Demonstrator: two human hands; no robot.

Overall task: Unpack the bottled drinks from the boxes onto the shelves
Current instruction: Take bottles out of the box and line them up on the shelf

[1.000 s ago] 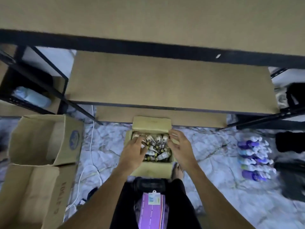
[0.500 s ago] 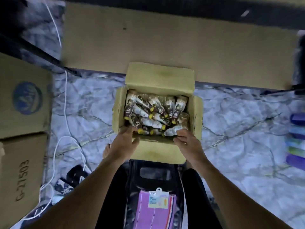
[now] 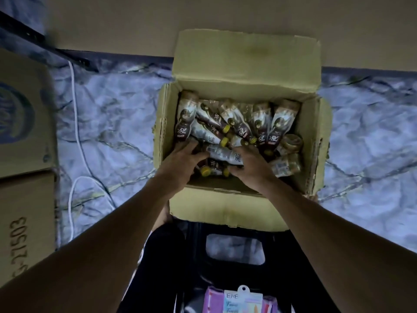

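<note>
- At the far left, two cartons [image 3: 22,136] are standing beside the marble floor [image 3: 117,123]. A white cable [image 3: 75,105] is running along them. I am judging that a foot could catch this cable when the person is getting up with full hands.
- The shelf [image 3: 108,21] is stretching across the top, just behind the box. No drink is showing on it, so the unpacking is looking hardly begun.
- The open box [image 3: 163,136] is sitting on the floor in the middle. The bottles [image 3: 234,118] are lying inside it in a loose heap, crossing one another.
- The left hand [image 3: 180,162] is reaching into the near left part of the box, with its fingers over the bottles. I cannot tell whether it is gripping one.
- Between the hands, a pale bottle [image 3: 222,154] is lying across the heap.
- The right hand [image 3: 251,164] is curling around one end of the pale bottle and appears to be gripping it.
- Pulling this one out could make its neighbours roll or slide, because nothing is holding them in rows. A smooth bottle could also slip from the fingers in such dim light.
- The far flap is standing up between the heap and the shelf. A bottle carried low could be knocking against it.
</note>
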